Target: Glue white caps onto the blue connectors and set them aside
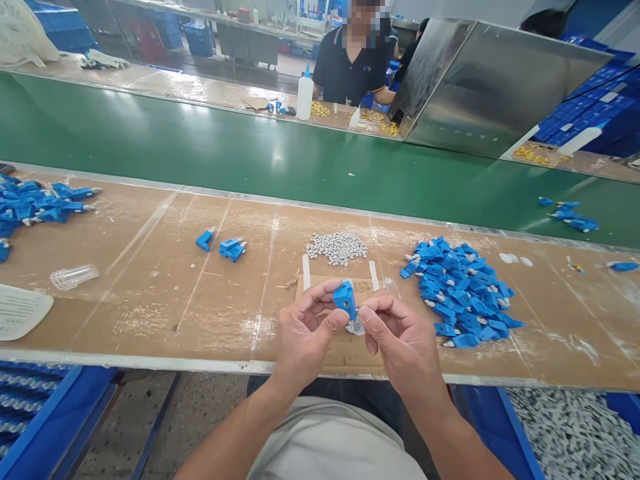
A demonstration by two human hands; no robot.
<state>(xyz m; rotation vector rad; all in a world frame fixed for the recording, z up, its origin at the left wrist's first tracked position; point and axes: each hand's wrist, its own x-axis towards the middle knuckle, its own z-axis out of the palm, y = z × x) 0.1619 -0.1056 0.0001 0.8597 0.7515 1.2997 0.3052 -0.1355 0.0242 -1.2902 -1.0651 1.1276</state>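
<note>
Between the thumb and fingers of my left hand (pixel 307 333) is a blue plastic part (pixel 344 298), held tilted above the cardboard-covered bench. My right hand (pixel 400 333) is pinched close against the part's right side; whatever sits between its fingertips is too small to make out. Just under the fingers a small clear round piece (pixel 355 327) shows in part. Beyond my hands lies a heap of small grey pieces (pixel 337 248). A large pile of blue plastic parts (pixel 460 290) with whitish tips is to the right of my right hand.
Left on the bench are loose blue parts (pixel 233 249), a clear plastic cup (pixel 75 277) and another blue pile (pixel 35 203). A green conveyor belt (pixel 200 147) runs behind. Across it stand a white bottle (pixel 305 97), a person (pixel 353 67) and a metal hood (pixel 490 87).
</note>
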